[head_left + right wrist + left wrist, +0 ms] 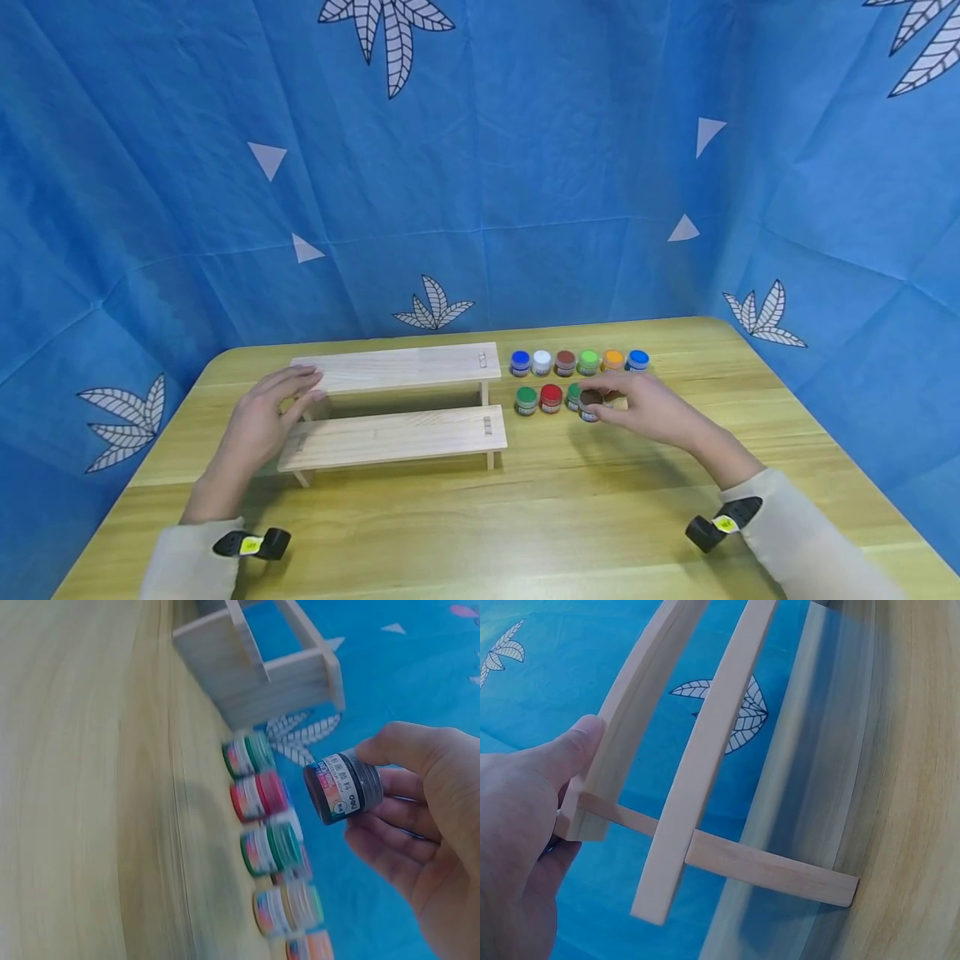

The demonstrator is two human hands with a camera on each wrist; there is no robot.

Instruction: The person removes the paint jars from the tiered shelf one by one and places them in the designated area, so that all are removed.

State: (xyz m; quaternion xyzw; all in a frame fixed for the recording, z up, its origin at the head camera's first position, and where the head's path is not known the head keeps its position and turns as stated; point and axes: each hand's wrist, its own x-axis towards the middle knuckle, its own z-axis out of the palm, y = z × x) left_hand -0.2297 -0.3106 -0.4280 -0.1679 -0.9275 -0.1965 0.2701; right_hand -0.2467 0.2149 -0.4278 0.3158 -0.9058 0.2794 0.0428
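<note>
A two-tier wooden shelf (405, 437) stands left of centre on the table. My left hand (258, 417) grips the left end of its upper board; in the left wrist view the thumb (585, 739) lies on the board's edge and the other fingers are partly hidden behind the end. My right hand (652, 408) pinches a dark paint jar (343, 786) between thumb and fingers, tilted in the right wrist view. The jar is held over the front row of paint jars, near a green jar (573, 395), and the hand hides part of that row.
Right of the shelf stand two rows of small paint jars. The back row includes a white jar (542, 362) and an orange jar (612, 360); a red jar (551, 397) stands in front. A blue patterned cloth (555, 150) hangs behind the wooden table (450, 533).
</note>
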